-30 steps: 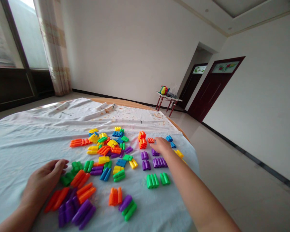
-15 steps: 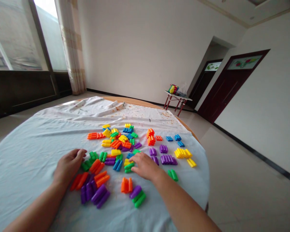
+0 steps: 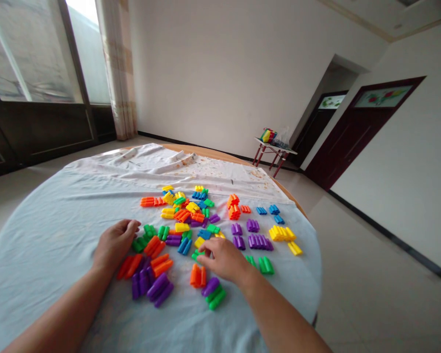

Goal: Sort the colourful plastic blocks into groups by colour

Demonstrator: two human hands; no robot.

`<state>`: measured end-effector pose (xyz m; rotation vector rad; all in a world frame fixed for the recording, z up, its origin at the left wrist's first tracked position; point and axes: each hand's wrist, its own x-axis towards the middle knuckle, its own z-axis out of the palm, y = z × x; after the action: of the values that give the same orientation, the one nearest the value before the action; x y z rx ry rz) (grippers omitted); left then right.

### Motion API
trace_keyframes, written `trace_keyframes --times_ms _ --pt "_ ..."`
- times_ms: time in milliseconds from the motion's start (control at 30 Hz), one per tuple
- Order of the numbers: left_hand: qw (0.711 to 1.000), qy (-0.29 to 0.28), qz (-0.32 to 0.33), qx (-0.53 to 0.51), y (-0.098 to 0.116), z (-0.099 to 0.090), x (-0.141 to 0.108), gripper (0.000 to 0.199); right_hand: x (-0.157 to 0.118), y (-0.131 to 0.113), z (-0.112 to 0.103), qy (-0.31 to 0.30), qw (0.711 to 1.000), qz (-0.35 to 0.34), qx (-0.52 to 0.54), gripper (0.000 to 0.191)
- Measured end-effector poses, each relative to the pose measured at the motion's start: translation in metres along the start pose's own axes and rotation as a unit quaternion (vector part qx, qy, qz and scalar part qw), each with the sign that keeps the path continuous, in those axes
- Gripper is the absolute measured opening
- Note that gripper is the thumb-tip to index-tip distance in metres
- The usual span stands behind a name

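Many ribbed plastic toy blocks in bright colours lie on the table. My left hand [image 3: 115, 243] rests at the left edge of the pile with fingers curled together, beside green blocks [image 3: 141, 242]; its fingertips are partly hidden. My right hand [image 3: 224, 257] has thumb and fingers closed on a green block [image 3: 196, 255], which they partly cover. Close by lie a yellow block [image 3: 199, 242] and a blue one [image 3: 184, 246]. Nearer to me are orange blocks [image 3: 197, 276] and purple blocks [image 3: 160, 288].
Right of the pile stand single-colour groups: purple [image 3: 260, 242], yellow [image 3: 282, 233], blue [image 3: 274, 210], orange [image 3: 234, 212] and green [image 3: 266, 265]. A pale blue cloth [image 3: 59, 235] covers the round table. A small side table [image 3: 275, 147] with bags stands by the far wall.
The view has shifted slightly, so everything sits a little further right. My right hand has drawn slightly towards me, its fingers more curled. My left hand keeps its place beside the green blocks.
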<state>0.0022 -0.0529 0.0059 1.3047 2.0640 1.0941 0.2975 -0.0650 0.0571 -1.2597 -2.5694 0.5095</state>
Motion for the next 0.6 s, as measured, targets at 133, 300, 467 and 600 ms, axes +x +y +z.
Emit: trace_keyframes --times_ms 133,300,467,600 --pt "1.0 -0.004 0.005 0.009 0.003 -0.001 -0.001 0.04 -0.009 -0.021 0.007 -0.023 0.999 -0.031 -0.037 0.034" --pt "1.0 -0.002 0.011 0.02 0.006 -0.003 -0.002 0.04 -0.01 -0.032 0.012 -0.038 0.996 -0.014 -0.078 0.024" --pt "1.0 -0.005 0.016 0.02 0.004 -0.004 0.0 0.042 -0.013 -0.029 0.017 0.007 0.999 0.0 0.053 0.031" --pt "0.999 0.008 0.021 0.035 0.001 -0.003 0.002 0.042 -0.017 -0.026 0.022 0.004 1.0 0.025 -0.004 0.029"
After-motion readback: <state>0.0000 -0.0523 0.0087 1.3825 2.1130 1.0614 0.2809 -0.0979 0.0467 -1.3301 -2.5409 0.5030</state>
